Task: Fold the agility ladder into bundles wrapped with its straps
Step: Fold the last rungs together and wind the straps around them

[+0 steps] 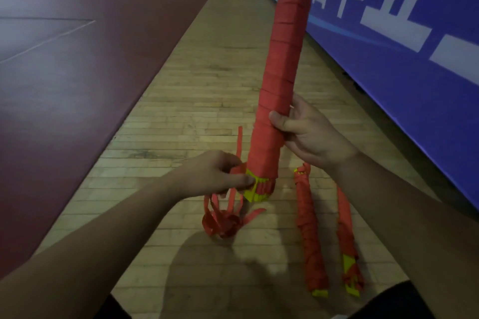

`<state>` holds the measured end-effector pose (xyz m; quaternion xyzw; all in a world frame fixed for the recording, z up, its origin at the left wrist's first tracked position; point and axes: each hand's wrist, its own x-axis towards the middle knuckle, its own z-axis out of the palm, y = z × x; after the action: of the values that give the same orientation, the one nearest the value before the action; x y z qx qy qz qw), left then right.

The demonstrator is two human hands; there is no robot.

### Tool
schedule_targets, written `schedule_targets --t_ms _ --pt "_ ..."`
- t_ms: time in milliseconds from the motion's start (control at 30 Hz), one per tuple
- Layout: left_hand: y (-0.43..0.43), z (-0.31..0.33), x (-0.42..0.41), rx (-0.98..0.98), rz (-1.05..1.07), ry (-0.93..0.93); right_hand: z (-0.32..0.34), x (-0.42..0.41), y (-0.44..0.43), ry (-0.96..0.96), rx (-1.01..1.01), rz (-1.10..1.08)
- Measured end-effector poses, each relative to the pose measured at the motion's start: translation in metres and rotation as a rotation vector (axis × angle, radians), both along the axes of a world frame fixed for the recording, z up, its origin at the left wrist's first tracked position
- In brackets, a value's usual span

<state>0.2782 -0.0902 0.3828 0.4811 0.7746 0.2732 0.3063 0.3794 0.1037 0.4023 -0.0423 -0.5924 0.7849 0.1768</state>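
Wooden floor [197, 101] — blue banner wall [404, 65]

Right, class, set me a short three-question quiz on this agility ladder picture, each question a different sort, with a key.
1. True or false: the right hand grips the upright bundle.
2. What does the left hand pinch? A) loose red strap B) blue banner C) floorboard
3. How many finished bundles lie on the wooden floor?

Key: 1 true. 2 A. 3 two: one nearer the middle, one nearer the banner.
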Motion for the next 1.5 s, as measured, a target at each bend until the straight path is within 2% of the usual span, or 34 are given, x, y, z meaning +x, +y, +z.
schedule_targets --t_ms 100,167,267,367,433,500,633,767,933,1000,1100,1233,1300,1367,1433,1500 --pt "0.010 -0.021 0.019 0.087 0.169 0.382 -0.004 -0.006 -0.003 -0.002 0.096 -0.192" --pt "0.017 -0.034 0.024 0.131 0.211 0.509 -0.006 -0.010 -0.008 -0.013 0.105 -0.298" --pt "0.020 -0.034 0.015 0.232 0.235 0.390 -0.005 -0.013 -0.015 -0.015 0.074 -0.371" --pt "0.015 -0.017 0.003 0.247 0.205 0.094 0.002 -0.008 -0.010 0.020 -0.002 -0.335" --pt "0.007 -0.004 -0.006 0.207 0.133 -0.176 0.013 -0.001 -0.005 0.099 -0.139 -0.206" --pt "0.000 0.004 -0.014 0.224 -0.017 -0.369 0.020 0.007 -0.001 0.150 -0.256 -0.014" --pt "-0.002 -0.001 -0.012 0.246 -0.311 -0.498 0.012 0.013 -0.004 0.106 -0.380 0.281" --pt "0.004 -0.006 -0.005 0.154 -0.346 -0.476 0.010 0.009 -0.002 0.017 -0.290 0.210" --pt "0.003 -0.004 -0.009 -0.145 -0.242 -0.273 0.001 0.004 0.000 -0.092 -0.026 0.001" --pt "0.004 -0.004 -0.008 -0.105 -0.120 -0.164 -0.004 -0.001 -0.003 -0.087 0.072 -0.132" --pt "0.013 -0.010 0.004 0.065 0.182 -0.045 -0.010 -0.008 -0.011 -0.053 0.261 -0.324" --pt "0.021 -0.026 0.023 0.179 0.242 0.267 -0.014 -0.015 -0.026 -0.027 0.363 -0.422" --pt "0.020 -0.026 0.020 0.225 0.240 0.247 -0.012 -0.016 -0.030 -0.036 0.354 -0.356" --pt "0.016 -0.024 0.011 0.245 0.152 0.084 -0.003 -0.013 -0.029 -0.023 0.225 -0.249" --pt "0.009 -0.016 0.001 0.247 -0.029 -0.128 0.009 -0.005 -0.021 0.021 0.035 -0.079" --pt "0.001 -0.009 -0.006 0.228 -0.240 -0.259 0.016 0.003 -0.016 0.063 -0.081 0.144"
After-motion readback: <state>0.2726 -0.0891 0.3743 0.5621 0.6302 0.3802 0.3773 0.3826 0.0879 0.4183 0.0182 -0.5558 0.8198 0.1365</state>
